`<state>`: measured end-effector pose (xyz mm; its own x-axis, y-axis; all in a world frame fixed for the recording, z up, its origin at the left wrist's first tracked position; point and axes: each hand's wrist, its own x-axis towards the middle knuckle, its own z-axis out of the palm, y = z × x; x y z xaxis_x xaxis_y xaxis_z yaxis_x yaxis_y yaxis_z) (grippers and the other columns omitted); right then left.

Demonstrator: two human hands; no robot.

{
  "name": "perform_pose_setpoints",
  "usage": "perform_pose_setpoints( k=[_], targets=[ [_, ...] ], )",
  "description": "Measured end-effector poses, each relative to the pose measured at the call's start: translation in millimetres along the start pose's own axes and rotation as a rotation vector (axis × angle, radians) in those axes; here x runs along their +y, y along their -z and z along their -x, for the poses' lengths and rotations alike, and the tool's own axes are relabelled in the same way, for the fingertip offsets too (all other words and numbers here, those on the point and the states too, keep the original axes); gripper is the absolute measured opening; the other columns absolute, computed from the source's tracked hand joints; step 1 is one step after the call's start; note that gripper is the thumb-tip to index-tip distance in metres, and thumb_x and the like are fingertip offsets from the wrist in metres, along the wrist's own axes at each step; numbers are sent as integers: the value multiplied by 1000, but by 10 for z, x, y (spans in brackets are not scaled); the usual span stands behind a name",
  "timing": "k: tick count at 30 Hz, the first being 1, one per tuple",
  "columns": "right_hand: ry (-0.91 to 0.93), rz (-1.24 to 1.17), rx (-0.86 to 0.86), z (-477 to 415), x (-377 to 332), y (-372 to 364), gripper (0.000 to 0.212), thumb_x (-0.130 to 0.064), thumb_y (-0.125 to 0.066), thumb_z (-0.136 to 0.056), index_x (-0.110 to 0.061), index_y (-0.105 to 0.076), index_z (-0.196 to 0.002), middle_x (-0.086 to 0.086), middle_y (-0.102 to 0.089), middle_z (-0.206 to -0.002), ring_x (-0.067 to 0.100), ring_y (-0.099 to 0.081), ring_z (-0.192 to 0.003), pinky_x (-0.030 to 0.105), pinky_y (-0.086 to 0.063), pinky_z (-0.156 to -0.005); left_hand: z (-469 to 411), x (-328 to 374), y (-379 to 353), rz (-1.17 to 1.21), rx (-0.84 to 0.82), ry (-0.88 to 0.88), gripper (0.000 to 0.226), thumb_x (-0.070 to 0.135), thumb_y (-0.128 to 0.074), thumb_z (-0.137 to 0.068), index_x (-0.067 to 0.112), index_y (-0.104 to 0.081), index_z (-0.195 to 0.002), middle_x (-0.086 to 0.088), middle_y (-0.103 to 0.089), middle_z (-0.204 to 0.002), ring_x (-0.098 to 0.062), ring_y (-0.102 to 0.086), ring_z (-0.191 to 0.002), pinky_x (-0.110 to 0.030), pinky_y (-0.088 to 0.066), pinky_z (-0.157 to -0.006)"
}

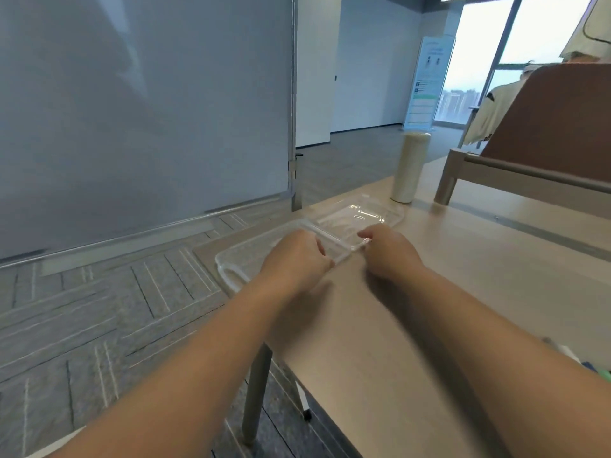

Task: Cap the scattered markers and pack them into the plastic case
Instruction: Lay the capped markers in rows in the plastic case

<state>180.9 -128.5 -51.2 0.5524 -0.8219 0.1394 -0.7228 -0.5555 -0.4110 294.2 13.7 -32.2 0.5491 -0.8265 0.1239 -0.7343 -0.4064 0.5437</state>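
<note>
Pinching the near rim of the case (357,216), lying open at mid-frame, with left hand (297,256) and right hand (386,252) alike; best sliding it rightward, away from the table (463,276) edge, keeping it flat.

plastic case (360,216) on the table (479,292) near its left edge, container (410,166) just behind it, chair (545,127) farther right

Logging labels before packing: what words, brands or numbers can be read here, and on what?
No text can be read.
On the standing banner: printed lines and blocks, too blurred to read.
On the plastic case: no label shows.
On the tall bottle: no print shows.
</note>
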Motion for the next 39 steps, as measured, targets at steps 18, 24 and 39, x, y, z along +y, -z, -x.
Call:
perform_pose_setpoints(
  k=[18,24,39],
  targets=[
    [352,284,235,921,144,778,18,-6,-57,-92,-14,-72,-87,0,-60,-89,23,-56,-84,30,-46,-68,591,287,156,43,204,-166,29,16,-62,-92,25,-49,-67,4,-58,-72,-13,-52,-67,-25,-30,-53],
    [345,326,339,1933,359,1412,14,-15,-62,-92,-19,-74,-85,-4,-62,-88,20,-57,-83,27,-41,-63,1289,770,312,180,120,-290,11,20,-68,-90,17,-65,-81,2,-63,-79,-15,-59,-74,-24,-45,-63],
    [47,447,320,4514,1445,2203,24,-29,-50,-98,-20,-72,-96,-7,-58,-96,16,-57,-88,31,-48,-71,2974,2090,-370,202,-114,-616,24,18,-70,-86,18,-55,-67,8,-56,-70,-6,-48,-65,-23,-32,-56]
  ],
)
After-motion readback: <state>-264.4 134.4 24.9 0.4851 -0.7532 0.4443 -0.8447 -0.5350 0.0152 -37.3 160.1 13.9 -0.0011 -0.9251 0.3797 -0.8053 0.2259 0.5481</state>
